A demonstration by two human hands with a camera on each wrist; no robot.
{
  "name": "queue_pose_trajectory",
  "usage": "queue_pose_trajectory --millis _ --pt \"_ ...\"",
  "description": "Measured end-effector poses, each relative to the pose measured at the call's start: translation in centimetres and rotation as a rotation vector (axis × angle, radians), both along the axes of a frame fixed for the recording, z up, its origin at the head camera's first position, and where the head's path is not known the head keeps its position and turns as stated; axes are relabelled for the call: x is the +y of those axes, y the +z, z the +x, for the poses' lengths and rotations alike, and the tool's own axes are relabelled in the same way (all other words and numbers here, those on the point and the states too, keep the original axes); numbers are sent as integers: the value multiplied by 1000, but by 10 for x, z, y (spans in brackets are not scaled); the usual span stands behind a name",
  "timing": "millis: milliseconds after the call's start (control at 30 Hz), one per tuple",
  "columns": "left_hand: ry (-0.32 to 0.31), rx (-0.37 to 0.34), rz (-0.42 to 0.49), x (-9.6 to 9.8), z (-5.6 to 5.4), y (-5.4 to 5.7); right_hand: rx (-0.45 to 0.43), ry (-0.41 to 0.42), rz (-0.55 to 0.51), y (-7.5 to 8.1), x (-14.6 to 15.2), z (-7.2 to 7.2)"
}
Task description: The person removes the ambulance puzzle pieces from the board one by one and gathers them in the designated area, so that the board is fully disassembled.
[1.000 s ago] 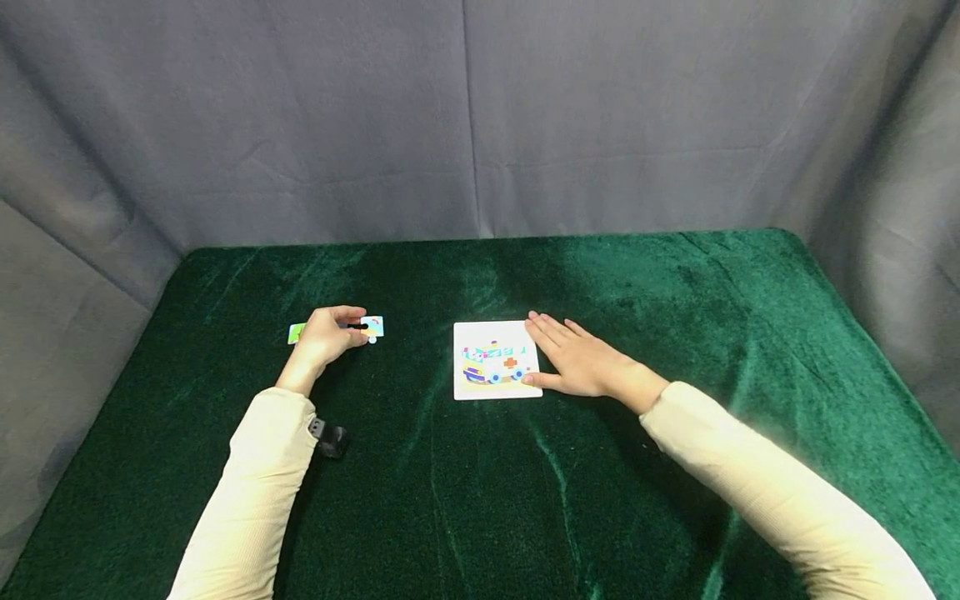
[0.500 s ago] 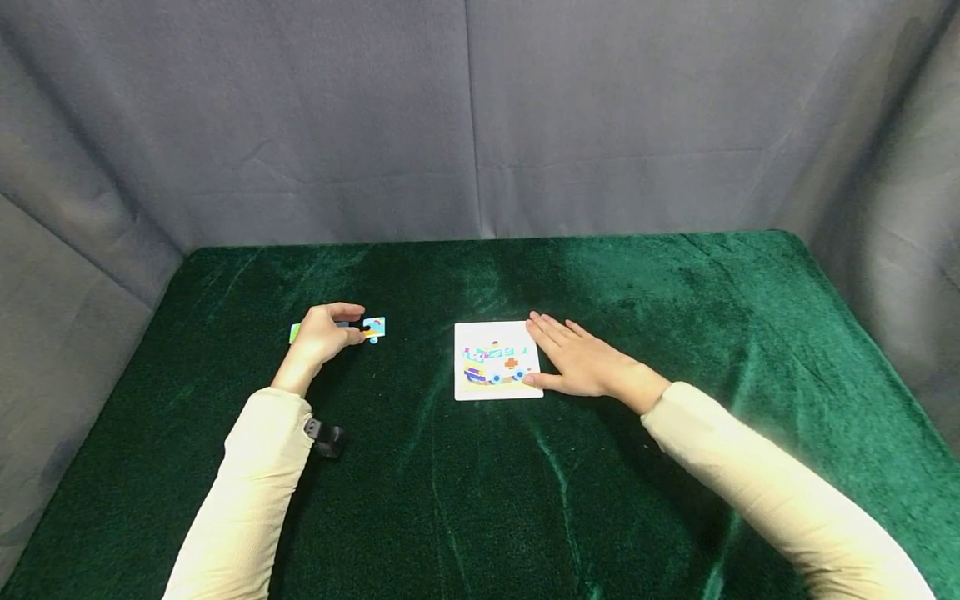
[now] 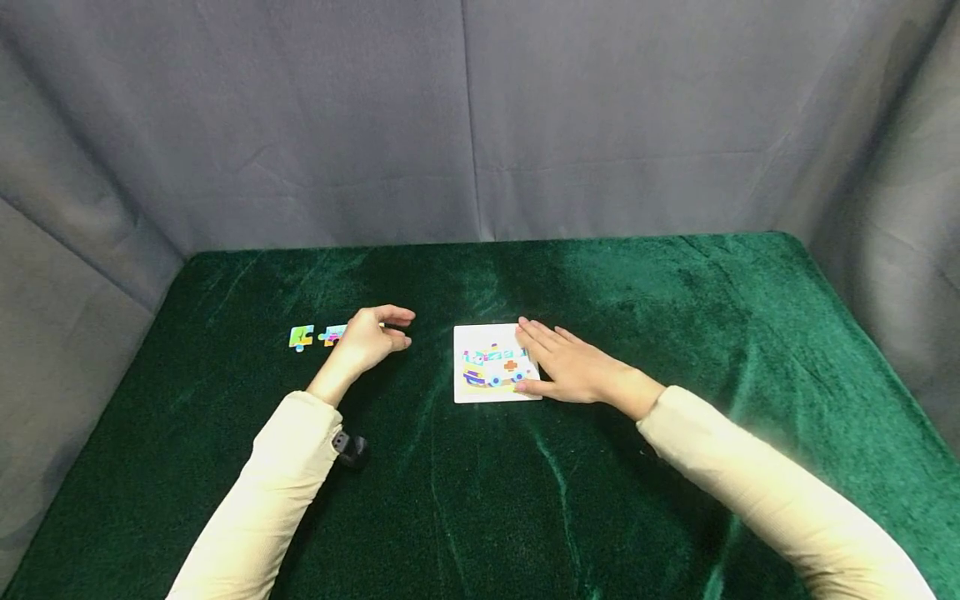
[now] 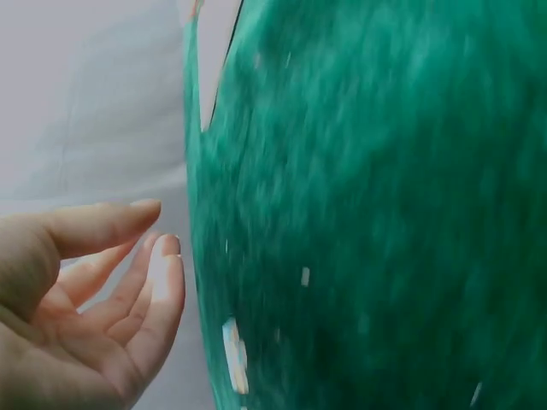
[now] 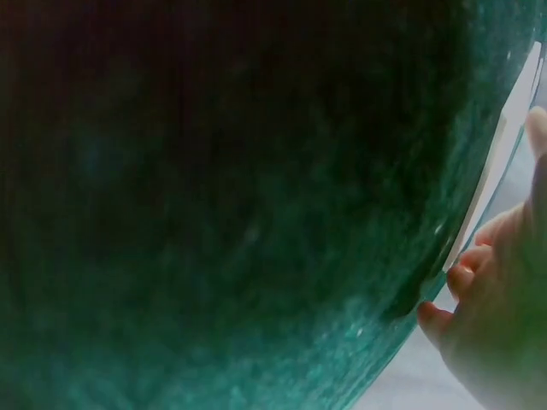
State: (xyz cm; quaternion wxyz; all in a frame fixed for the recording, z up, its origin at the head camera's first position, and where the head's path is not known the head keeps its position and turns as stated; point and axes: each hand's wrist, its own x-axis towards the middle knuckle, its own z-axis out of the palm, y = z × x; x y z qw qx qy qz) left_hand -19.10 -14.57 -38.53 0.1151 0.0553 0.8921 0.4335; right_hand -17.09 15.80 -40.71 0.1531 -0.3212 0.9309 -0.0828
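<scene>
A white square puzzle board (image 3: 487, 392) with an ambulance picture lies mid-table. My right hand (image 3: 573, 362) rests on its right edge, fingers straight and thumb spread; in the right wrist view the board (image 5: 496, 162) is a thin white strip beside the fingers. To the left, my left hand (image 3: 371, 340) hovers over the cloth between the board and the loose pieces, thumb and fingers apart with nothing between them. A green puzzle piece (image 3: 301, 336) lies left of it. Another puzzle piece (image 3: 331, 336), pink and blue, is partly covered by that hand.
A dark green velvety cloth (image 3: 465, 500) covers the table, and grey curtains (image 3: 337, 125) hang behind and at the sides. In the left wrist view, a small piece (image 4: 235, 356) lies on the cloth below the fingers. A black camera (image 3: 352, 450) sits at the left wrist.
My left hand has moved right, away from the green piece and over the light-blue piece, uncovering the pink-and-blue one. My right hand has shifted slightly left on the board.
</scene>
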Motion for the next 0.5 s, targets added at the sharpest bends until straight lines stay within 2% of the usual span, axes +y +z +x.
queue_pose_trajectory --millis 233,500 --pt "-105 -11 -49 29 8 -4 -1 39 25 -2 -2 1" --pt "-206 25 -118 52 13 -10 -16 41 42 -4 -2 0"
